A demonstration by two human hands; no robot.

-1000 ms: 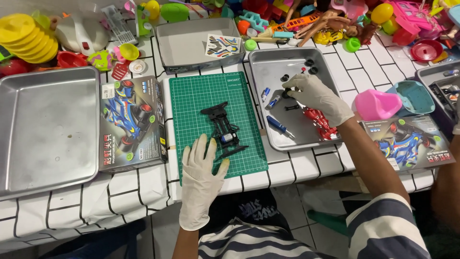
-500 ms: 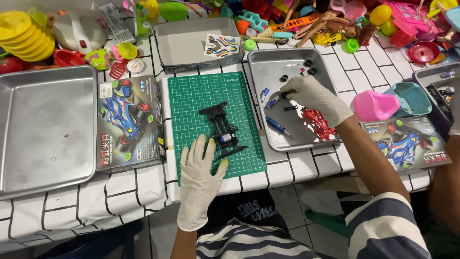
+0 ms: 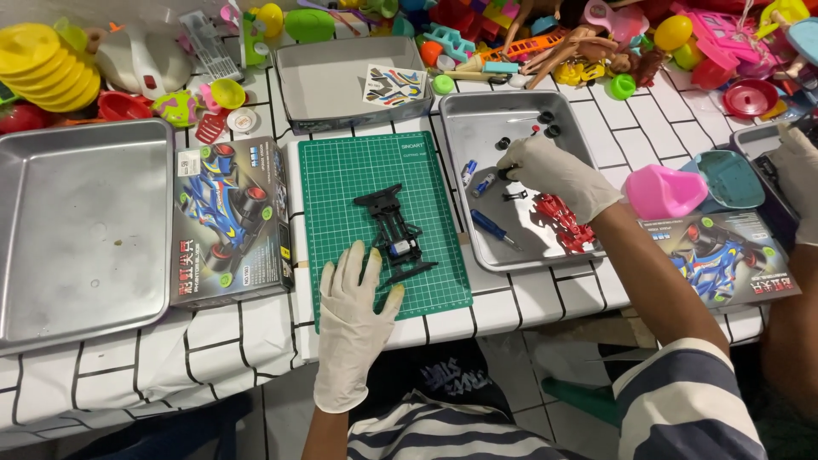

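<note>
My left hand (image 3: 354, 307), in a white glove, lies flat and spread on the green cutting mat (image 3: 341, 187), just below a black toy-car chassis (image 3: 396, 234). My right hand (image 3: 554, 175), also gloved, reaches into the metal tray (image 3: 460, 119) right of the mat. Its fingertips pinch at a small black part near two small batteries (image 3: 477, 177). A blue screwdriver (image 3: 494, 228), a red car body (image 3: 564, 223) and several black wheels (image 3: 545, 123) lie in that tray.
A toy-car box (image 3: 226, 217) and a large empty tray (image 3: 81, 226) sit left of the mat. A tray with a sticker sheet (image 3: 394, 85) stands behind. Toys crowd the back. At the right are a pink cup (image 3: 665, 192), another box (image 3: 724, 260) and another person's gloved hand (image 3: 797, 175).
My right hand has shifted slightly within the tray; the left hand and the chassis have stayed put.
</note>
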